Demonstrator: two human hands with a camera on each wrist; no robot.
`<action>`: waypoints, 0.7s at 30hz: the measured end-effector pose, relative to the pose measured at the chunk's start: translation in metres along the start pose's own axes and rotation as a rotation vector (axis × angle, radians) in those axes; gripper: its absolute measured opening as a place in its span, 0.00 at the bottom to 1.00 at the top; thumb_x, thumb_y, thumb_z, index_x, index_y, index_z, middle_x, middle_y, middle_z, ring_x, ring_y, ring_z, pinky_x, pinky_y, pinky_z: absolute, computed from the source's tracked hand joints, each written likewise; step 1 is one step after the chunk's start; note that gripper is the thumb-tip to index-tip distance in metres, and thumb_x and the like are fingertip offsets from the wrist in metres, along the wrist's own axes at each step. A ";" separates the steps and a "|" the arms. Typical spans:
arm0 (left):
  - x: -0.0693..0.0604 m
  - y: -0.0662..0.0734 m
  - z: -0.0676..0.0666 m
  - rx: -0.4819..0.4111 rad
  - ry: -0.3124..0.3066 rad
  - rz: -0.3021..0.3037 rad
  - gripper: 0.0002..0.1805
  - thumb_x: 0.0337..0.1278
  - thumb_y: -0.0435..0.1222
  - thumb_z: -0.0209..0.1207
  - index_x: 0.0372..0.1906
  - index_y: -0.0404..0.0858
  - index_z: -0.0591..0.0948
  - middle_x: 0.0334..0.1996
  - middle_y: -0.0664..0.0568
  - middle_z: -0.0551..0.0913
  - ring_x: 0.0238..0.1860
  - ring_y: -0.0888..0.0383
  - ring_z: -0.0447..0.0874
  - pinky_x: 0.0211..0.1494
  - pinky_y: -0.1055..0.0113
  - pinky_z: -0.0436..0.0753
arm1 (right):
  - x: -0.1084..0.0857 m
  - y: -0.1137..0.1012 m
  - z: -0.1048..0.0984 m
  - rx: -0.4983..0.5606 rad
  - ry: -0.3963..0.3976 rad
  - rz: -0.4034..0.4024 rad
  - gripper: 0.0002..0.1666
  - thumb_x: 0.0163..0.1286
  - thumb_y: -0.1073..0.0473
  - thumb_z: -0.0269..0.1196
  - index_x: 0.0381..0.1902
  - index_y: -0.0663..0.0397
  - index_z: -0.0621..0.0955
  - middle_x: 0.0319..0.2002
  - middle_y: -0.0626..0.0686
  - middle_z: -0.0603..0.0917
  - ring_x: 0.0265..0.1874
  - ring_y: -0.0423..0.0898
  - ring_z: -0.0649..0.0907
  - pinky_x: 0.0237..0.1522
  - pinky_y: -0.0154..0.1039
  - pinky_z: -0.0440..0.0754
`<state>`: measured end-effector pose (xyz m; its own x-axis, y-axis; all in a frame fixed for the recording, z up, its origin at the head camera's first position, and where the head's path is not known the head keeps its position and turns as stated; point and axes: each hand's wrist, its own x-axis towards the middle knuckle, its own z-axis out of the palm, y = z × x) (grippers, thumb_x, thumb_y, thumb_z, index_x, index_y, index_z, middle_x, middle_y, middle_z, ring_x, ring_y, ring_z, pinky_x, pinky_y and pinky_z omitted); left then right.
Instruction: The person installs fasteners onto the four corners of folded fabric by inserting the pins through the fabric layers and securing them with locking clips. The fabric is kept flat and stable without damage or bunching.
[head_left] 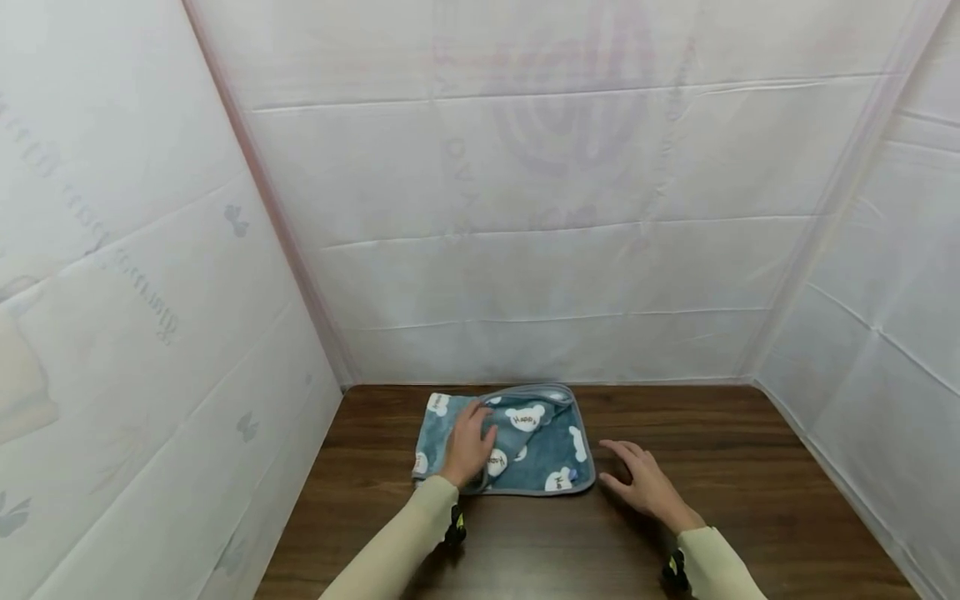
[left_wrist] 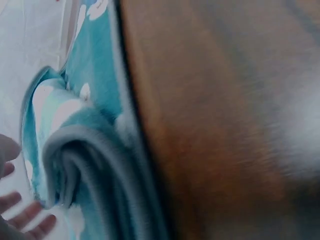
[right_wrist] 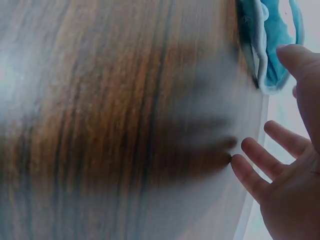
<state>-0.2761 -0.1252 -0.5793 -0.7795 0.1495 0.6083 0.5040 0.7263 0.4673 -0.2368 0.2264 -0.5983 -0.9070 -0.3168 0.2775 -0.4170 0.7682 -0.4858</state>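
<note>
A blue-teal fleece cloth point(head_left: 536, 467) with grey edging and white cloud-like patches lies partly folded on the table in the head view. Its folded layers point(left_wrist: 90, 135) curl over in a thick roll in the left wrist view. Over the cloth's left part is my left hand point(head_left: 468, 446), fingers spread and loosely bent; whether it touches the fabric cannot be told. My right hand point(head_left: 647, 483) is beside the cloth's right edge, apart from it, with nothing in its fingers. The right wrist view shows these fingers point(right_wrist: 260, 160) spread near the wood, below a cloth corner point(right_wrist: 275, 55).
The brown wood-grain table point(head_left: 540, 550) reflects light near its front. White sheeting with faint print forms a back wall point(head_left: 540, 275), a left wall point(head_left: 150, 333) and a right wall point(head_left: 870, 333) around it. The cloth lies close to the back wall.
</note>
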 end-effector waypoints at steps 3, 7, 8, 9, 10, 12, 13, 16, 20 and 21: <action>0.007 -0.004 0.000 0.024 -0.056 -0.064 0.24 0.67 0.34 0.66 0.63 0.27 0.78 0.65 0.28 0.73 0.63 0.32 0.75 0.59 0.39 0.79 | -0.001 0.002 -0.001 0.010 0.001 0.018 0.35 0.70 0.52 0.71 0.72 0.51 0.75 0.64 0.62 0.78 0.60 0.64 0.78 0.57 0.68 0.75; 0.015 -0.006 -0.003 -0.018 -0.141 -0.148 0.33 0.69 0.36 0.64 0.71 0.24 0.69 0.67 0.27 0.71 0.64 0.30 0.73 0.62 0.38 0.76 | -0.003 0.005 -0.004 0.022 -0.006 0.040 0.34 0.70 0.51 0.70 0.71 0.51 0.75 0.64 0.61 0.78 0.61 0.63 0.78 0.59 0.67 0.75; 0.016 -0.007 -0.003 -0.027 -0.168 -0.172 0.34 0.70 0.37 0.63 0.73 0.25 0.67 0.67 0.27 0.70 0.64 0.31 0.73 0.62 0.38 0.76 | -0.004 0.005 -0.004 0.023 -0.008 0.044 0.34 0.71 0.52 0.70 0.71 0.51 0.75 0.64 0.61 0.78 0.62 0.63 0.78 0.59 0.67 0.75; 0.017 -0.007 -0.004 -0.047 -0.189 -0.195 0.35 0.70 0.37 0.63 0.74 0.25 0.66 0.67 0.27 0.70 0.65 0.31 0.73 0.63 0.38 0.76 | -0.004 0.006 -0.005 0.023 -0.010 0.050 0.34 0.71 0.52 0.70 0.71 0.51 0.75 0.64 0.60 0.78 0.62 0.63 0.78 0.59 0.67 0.75; 0.019 -0.008 -0.005 -0.060 -0.210 -0.212 0.35 0.71 0.37 0.63 0.74 0.25 0.65 0.67 0.28 0.71 0.65 0.31 0.73 0.63 0.38 0.76 | -0.005 0.006 -0.005 0.023 -0.012 0.055 0.33 0.70 0.52 0.70 0.71 0.51 0.75 0.64 0.60 0.78 0.62 0.63 0.78 0.60 0.67 0.75; 0.020 -0.009 -0.006 -0.081 -0.247 -0.243 0.35 0.71 0.38 0.63 0.74 0.26 0.65 0.68 0.28 0.71 0.66 0.32 0.73 0.64 0.39 0.75 | -0.005 0.007 -0.007 0.022 -0.018 0.062 0.33 0.71 0.52 0.70 0.70 0.51 0.76 0.64 0.60 0.79 0.62 0.63 0.78 0.60 0.66 0.75; 0.021 -0.011 -0.006 -0.090 -0.258 -0.252 0.34 0.71 0.37 0.63 0.74 0.25 0.66 0.67 0.28 0.72 0.66 0.32 0.73 0.64 0.39 0.75 | -0.006 0.008 -0.007 0.019 -0.022 0.065 0.32 0.71 0.52 0.70 0.70 0.52 0.76 0.64 0.60 0.79 0.62 0.62 0.78 0.60 0.66 0.75; 0.021 -0.017 -0.006 -0.100 -0.274 -0.265 0.31 0.71 0.37 0.63 0.70 0.23 0.70 0.65 0.28 0.75 0.64 0.32 0.74 0.64 0.39 0.75 | -0.006 0.009 -0.008 0.006 -0.033 0.067 0.32 0.71 0.51 0.70 0.69 0.51 0.76 0.63 0.60 0.79 0.61 0.62 0.78 0.61 0.66 0.75; 0.019 -0.029 -0.004 -0.122 -0.271 -0.285 0.28 0.69 0.35 0.65 0.66 0.22 0.74 0.61 0.29 0.78 0.61 0.33 0.77 0.61 0.39 0.77 | -0.007 0.009 -0.006 0.004 -0.041 0.063 0.31 0.71 0.51 0.70 0.69 0.52 0.77 0.62 0.59 0.80 0.61 0.61 0.78 0.61 0.65 0.75; 0.018 -0.031 -0.004 -0.124 -0.270 -0.292 0.27 0.69 0.35 0.65 0.66 0.23 0.75 0.60 0.30 0.79 0.60 0.33 0.78 0.61 0.39 0.77 | -0.007 0.009 -0.006 0.009 -0.044 0.063 0.31 0.71 0.52 0.70 0.69 0.52 0.77 0.62 0.59 0.80 0.61 0.61 0.78 0.61 0.65 0.74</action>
<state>-0.3045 -0.1477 -0.5806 -0.9575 0.1319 0.2566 0.2757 0.6803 0.6791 -0.2337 0.2386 -0.5999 -0.9330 -0.2922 0.2100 -0.3595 0.7826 -0.5082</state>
